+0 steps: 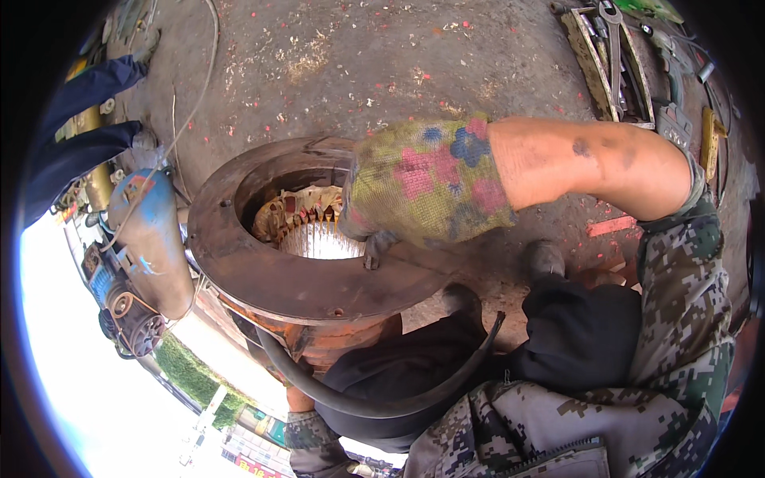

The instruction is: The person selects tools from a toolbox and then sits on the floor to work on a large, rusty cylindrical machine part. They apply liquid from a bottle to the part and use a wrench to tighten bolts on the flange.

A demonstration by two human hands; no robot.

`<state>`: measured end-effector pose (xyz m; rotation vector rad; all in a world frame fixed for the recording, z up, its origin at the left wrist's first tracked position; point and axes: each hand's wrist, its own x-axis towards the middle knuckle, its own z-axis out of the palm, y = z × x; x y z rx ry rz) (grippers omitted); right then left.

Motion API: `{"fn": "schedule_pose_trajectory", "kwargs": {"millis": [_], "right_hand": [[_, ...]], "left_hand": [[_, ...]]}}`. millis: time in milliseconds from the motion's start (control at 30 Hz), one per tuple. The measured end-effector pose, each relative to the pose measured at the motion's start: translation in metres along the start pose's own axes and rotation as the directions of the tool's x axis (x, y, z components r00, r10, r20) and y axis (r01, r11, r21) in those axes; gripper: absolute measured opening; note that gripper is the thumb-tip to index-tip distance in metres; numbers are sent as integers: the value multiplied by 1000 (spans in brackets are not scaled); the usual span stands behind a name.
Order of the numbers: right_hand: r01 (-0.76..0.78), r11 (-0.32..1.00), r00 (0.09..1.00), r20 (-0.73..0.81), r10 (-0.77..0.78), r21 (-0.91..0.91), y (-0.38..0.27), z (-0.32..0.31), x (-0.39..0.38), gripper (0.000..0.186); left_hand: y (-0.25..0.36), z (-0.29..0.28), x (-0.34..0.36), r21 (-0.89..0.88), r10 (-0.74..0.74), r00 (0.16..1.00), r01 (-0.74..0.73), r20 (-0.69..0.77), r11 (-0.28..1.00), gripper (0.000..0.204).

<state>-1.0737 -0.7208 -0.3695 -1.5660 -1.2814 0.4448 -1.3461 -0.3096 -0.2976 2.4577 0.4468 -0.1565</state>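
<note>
A heavy motor housing (319, 338) stands in front of me, topped by a wide brown metal flange (263, 275). Through its round opening, stator windings (299, 211) with pale insulation and brown slots show inside. My right hand (378, 211), in a worn floral cloth glove, reaches over from the right to the opening's inner edge. Its fingers curl down, closed, and a dark fingertip rests on the flange; what they grip is hidden. My left forearm comes in at the lower left, its hand hidden below the flange. A black curved hose (390, 406) passes across my legs.
At upper right lies a tray of tools (594, 56) with a large wrench (612, 40). A blue and grey tank (151, 239) and a belt-driven compressor (131, 315) stand left. Another person's dark trouser legs (88, 103) show upper left. A cable (203, 95) crosses the dirty floor.
</note>
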Motion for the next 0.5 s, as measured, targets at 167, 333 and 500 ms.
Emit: {"fn": "schedule_pose_trajectory", "kwargs": {"millis": [167,333,500], "right_hand": [[21,1000,999,-46,-20,20,3,2,3,17],[-221,975,949,238,207,33,-11,-14,14,27],[-378,918,890,319,325,119,-17,-19,10,33]], "left_hand": [[1,2,2,-37,-18,1000,18,7,999,78],[1,7,-1,-155,-77,997,78,12,985,80],[-9,-34,-37,-216,-108,994,107,9,970,82]]}}
